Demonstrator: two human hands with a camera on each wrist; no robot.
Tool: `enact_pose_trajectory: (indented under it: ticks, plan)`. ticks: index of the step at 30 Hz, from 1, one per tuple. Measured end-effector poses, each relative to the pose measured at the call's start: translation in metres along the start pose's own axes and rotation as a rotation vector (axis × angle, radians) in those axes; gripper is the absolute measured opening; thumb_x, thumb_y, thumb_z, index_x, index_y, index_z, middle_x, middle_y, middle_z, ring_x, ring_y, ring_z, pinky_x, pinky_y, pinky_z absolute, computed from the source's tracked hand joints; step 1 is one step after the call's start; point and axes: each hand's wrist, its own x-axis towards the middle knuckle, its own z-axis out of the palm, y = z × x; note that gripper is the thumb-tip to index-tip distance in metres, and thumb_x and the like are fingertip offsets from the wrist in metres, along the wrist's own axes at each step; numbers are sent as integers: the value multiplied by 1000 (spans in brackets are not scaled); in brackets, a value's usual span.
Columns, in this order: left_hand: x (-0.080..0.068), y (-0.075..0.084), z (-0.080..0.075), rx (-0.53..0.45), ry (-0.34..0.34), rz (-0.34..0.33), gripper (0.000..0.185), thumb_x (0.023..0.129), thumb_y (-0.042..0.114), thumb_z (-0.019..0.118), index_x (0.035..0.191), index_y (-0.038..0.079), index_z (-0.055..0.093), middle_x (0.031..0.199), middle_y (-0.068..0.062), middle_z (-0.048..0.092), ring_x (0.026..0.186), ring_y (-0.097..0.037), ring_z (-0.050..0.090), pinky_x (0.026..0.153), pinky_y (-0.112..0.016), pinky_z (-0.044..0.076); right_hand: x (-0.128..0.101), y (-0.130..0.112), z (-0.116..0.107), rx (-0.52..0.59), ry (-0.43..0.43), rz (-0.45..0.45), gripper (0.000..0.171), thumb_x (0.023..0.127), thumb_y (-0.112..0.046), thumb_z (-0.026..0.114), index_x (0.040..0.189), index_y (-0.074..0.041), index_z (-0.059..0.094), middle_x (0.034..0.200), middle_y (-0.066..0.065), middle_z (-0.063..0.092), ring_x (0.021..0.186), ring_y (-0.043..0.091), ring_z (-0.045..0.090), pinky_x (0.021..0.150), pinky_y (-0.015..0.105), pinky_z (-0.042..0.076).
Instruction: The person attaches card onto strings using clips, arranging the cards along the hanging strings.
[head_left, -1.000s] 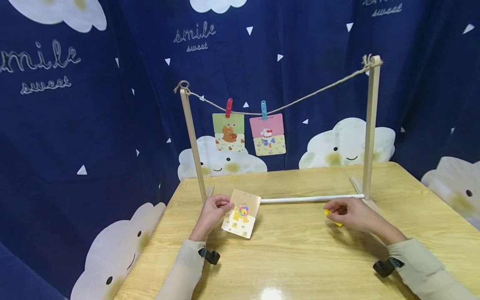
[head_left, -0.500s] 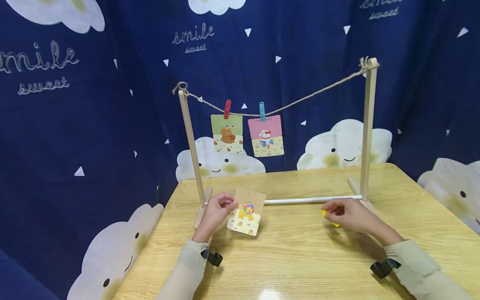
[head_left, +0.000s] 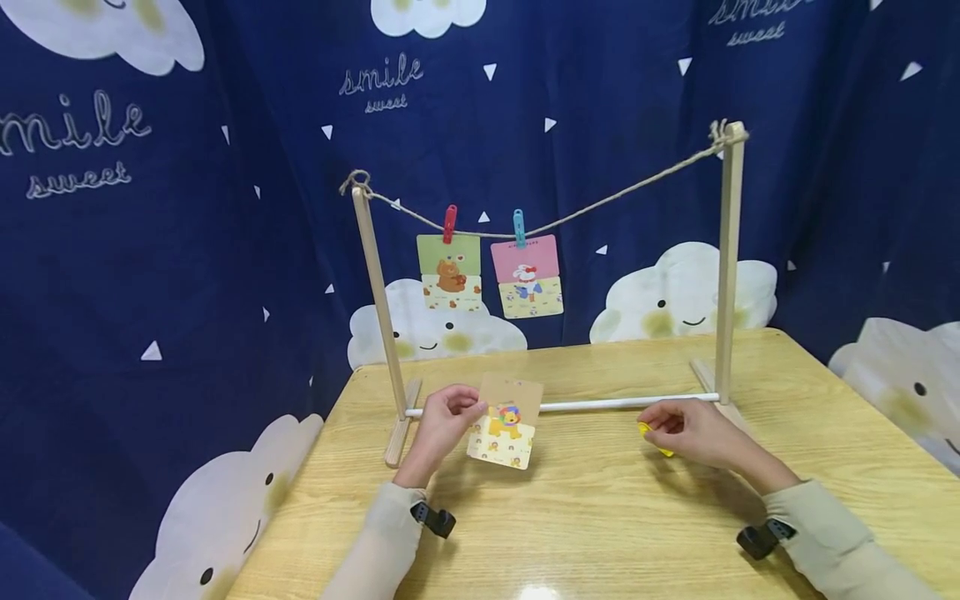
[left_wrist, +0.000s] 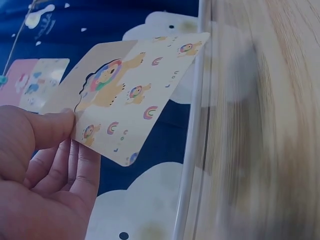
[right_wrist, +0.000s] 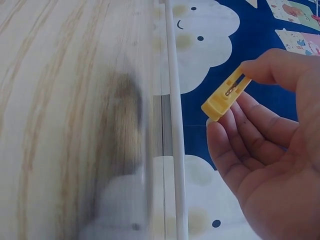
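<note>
My left hand (head_left: 442,425) pinches a tan and cream card with a lion picture (head_left: 506,421) by its left edge. In the left wrist view the lion card (left_wrist: 135,95) lies between thumb and fingers. On the right, my right hand (head_left: 693,432) holds a yellow clothespin (right_wrist: 226,94) between thumb and fingertips, low over the table. Behind, a sagging twine line (head_left: 622,193) carries a green bear card (head_left: 450,273) under a red clothespin (head_left: 449,225) and a pink rabbit card (head_left: 527,277) under a blue clothespin (head_left: 519,228).
Two wooden posts, left (head_left: 378,304) and right (head_left: 729,267), bear the twine. A white rod (head_left: 622,404) joins them low down over the wooden table (head_left: 600,525). Close behind hangs a dark blue curtain (head_left: 420,150) with cloud prints.
My left hand has moved to the right with the lion card, which has turned more upright. The right hand keeps its hold on the yellow clothespin. The head view has shifted slightly.
</note>
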Motion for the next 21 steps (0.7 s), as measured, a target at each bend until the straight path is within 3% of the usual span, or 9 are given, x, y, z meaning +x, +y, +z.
enact_pose_trajectory:
  ticks: [9, 21]
  plan:
    - [7, 8, 12, -26, -23, -12, 15, 92, 8, 78, 104, 2, 72, 92, -10, 71, 77, -11, 62, 68, -22, 51, 1, 0, 0, 3, 6, 10, 19, 92, -17, 78, 108, -7, 74, 88, -1, 69, 79, 7, 63, 70, 24, 54]
    - [19, 23, 27, -63, -32, 29, 13, 93, 13, 78, 103, 6, 72, 90, -4, 71, 80, -14, 63, 69, -24, 51, 1, -1, -1, 22, 5, 10, 18, 93, -16, 77, 108, -5, 74, 88, 0, 69, 79, 8, 64, 70, 24, 54]
